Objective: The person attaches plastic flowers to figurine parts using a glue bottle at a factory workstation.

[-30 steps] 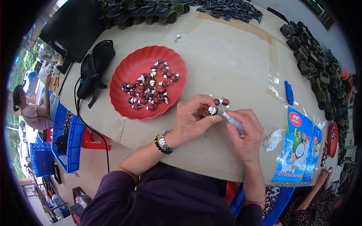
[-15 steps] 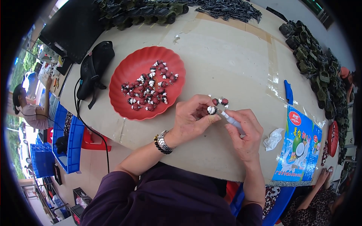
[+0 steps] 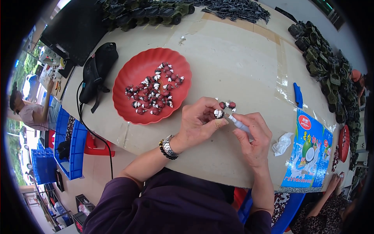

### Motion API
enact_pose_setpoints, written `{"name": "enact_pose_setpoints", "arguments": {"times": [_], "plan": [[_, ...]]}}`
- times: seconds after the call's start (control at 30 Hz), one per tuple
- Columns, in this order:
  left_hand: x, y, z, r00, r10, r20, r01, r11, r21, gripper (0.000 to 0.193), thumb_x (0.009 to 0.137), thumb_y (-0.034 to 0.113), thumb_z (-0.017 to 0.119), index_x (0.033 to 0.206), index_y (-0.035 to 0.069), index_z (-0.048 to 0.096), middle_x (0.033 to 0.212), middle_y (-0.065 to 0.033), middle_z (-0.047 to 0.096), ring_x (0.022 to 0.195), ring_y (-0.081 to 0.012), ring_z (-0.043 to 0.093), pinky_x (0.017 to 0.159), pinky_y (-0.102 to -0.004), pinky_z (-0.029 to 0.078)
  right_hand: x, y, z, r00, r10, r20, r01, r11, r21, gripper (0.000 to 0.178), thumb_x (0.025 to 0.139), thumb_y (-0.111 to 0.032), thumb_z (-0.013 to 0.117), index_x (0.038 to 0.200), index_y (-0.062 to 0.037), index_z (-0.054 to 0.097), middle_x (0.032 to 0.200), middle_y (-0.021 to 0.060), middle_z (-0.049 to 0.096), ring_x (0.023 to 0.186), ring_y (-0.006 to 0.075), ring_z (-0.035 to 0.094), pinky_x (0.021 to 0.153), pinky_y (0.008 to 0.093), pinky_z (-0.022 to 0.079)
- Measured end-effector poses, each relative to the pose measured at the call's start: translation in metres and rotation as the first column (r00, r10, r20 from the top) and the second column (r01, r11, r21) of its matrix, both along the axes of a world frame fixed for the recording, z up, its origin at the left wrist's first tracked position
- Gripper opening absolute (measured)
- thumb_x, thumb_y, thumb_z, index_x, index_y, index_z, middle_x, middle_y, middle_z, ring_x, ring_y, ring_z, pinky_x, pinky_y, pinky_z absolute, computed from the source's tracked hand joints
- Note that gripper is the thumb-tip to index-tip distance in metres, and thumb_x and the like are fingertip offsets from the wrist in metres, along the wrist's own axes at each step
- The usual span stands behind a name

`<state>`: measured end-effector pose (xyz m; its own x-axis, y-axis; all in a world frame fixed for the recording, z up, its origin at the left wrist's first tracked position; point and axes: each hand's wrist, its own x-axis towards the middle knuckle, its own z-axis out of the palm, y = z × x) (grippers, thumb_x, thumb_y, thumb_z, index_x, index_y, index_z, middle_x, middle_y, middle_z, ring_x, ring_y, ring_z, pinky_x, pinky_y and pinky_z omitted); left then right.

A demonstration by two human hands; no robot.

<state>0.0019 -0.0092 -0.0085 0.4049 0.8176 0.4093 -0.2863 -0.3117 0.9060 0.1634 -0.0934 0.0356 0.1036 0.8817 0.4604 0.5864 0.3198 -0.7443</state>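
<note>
My left hand [image 3: 196,121] pinches a small white-and-black figurine piece [image 3: 218,114] between thumb and fingertips. In my right hand [image 3: 255,138] is a small white squeeze bottle [image 3: 241,126], its thin tip touching or nearly touching the piece; which of the two I cannot tell. Just beyond my fingertips, a few dark-red and white figurine pieces [image 3: 228,105] lie on the table. To the left of my hands stands a red scalloped dish [image 3: 130,72], holding many similar dark-red balls with white and black parts.
A black pouch [image 3: 98,68] and cable lie at the left. Right of my hands are a crumpled white tissue [image 3: 283,144], a blue printed sheet [image 3: 309,150] and a blue tool [image 3: 298,95]. Green toy vehicles [image 3: 327,74] line the right edge. Other people sit on both sides.
My hands, the piece and the bottle keep practically the same place. At the far left, the other person has shifted their head and body slightly.
</note>
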Motion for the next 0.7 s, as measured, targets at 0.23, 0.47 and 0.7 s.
{"name": "enact_pose_setpoints", "arguments": {"times": [0.23, 0.47, 0.7], "plan": [[0.0022, 0.0007, -0.0022, 1.000, -0.011, 0.013, 0.011, 1.000, -0.010, 0.029, 0.079, 0.001, 0.073, 0.100, 0.001, 0.053, 0.078, -0.0031, 0.064, 0.064, -0.0009, 0.055, 0.053, -0.0170, 0.046, 0.0002, 0.0011, 0.0006, 1.000, -0.002, -0.003, 0.002, 1.000, 0.001, 0.034, 0.070, 0.008, 0.068, 0.103, -0.0025, 0.067, 0.088, 0.0099, 0.059, 0.071, 0.0188, 0.061, 0.055, 0.0279, 0.049], [0.0011, 0.0020, -0.0008, 1.000, -0.020, -0.014, 0.020, 1.000, -0.004, 0.030, 0.081, 0.002, 0.072, 0.103, 0.001, 0.053, 0.078, -0.0017, 0.062, 0.064, -0.0008, 0.053, 0.053, -0.0170, 0.045, 0.0000, 0.0003, 0.0040, 1.000, 0.000, -0.008, 0.000, 1.000, 0.018, 0.034, 0.070, 0.009, 0.068, 0.103, -0.0021, 0.067, 0.089, 0.0100, 0.060, 0.072, 0.0183, 0.062, 0.054, 0.0265, 0.050], [0.0004, 0.0011, 0.0020, 0.990, -0.107, 0.091, 0.118, 0.984, -0.132, 0.027, 0.080, 0.000, 0.072, 0.100, 0.000, 0.054, 0.078, -0.0006, 0.058, 0.065, -0.0022, 0.053, 0.053, -0.0181, 0.046, 0.0047, -0.0015, -0.0002, 0.995, -0.014, -0.104, 0.016, 1.000, 0.023, 0.033, 0.071, 0.005, 0.068, 0.102, -0.0014, 0.068, 0.090, 0.0099, 0.060, 0.076, 0.0189, 0.060, 0.064, 0.0272, 0.048]]}}
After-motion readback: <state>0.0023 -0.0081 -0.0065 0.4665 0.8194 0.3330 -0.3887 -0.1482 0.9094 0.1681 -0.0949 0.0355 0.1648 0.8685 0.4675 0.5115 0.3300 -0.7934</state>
